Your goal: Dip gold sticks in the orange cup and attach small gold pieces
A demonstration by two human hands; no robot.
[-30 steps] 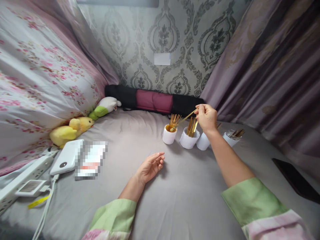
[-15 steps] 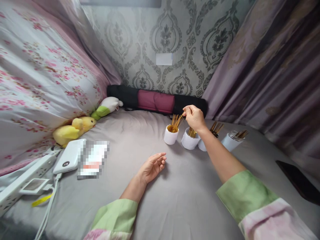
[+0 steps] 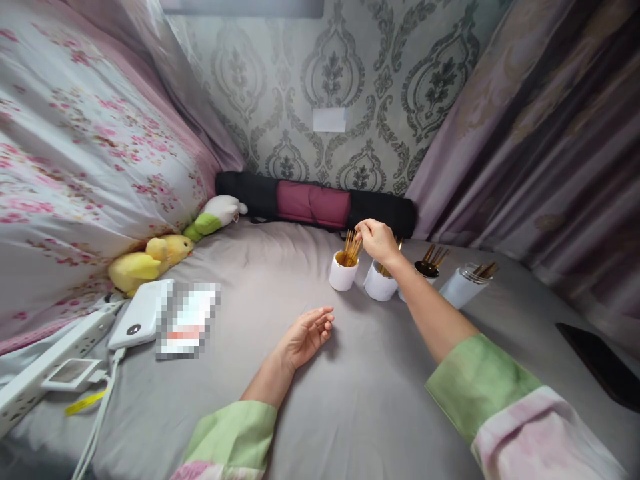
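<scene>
Several white cups stand in a row on the grey bed sheet [image 3: 380, 373], each holding gold-coloured cutlery. My right hand [image 3: 379, 241] reaches over the leftmost cup [image 3: 343, 272], its fingers pinched on the top of a gold utensil [image 3: 353, 248] standing in that cup. The second cup [image 3: 380, 284] sits just under my wrist. Two more cups [image 3: 463, 285] stand further right. My left hand [image 3: 306, 337] lies on the sheet, palm up, fingers loosely apart, holding nothing.
A white power bank [image 3: 141, 313] and a power strip [image 3: 45, 363] with cables lie at the left. Yellow [image 3: 145, 260] and green-white [image 3: 215, 213] plush toys rest by a floral pillow. A black and maroon bag [image 3: 313, 203] lies along the wall. A dark phone [image 3: 600, 363] is at the right.
My right hand has moved left and down, carrying the gold utensil from above the second cup into the leftmost cup. My left hand has stayed put.
</scene>
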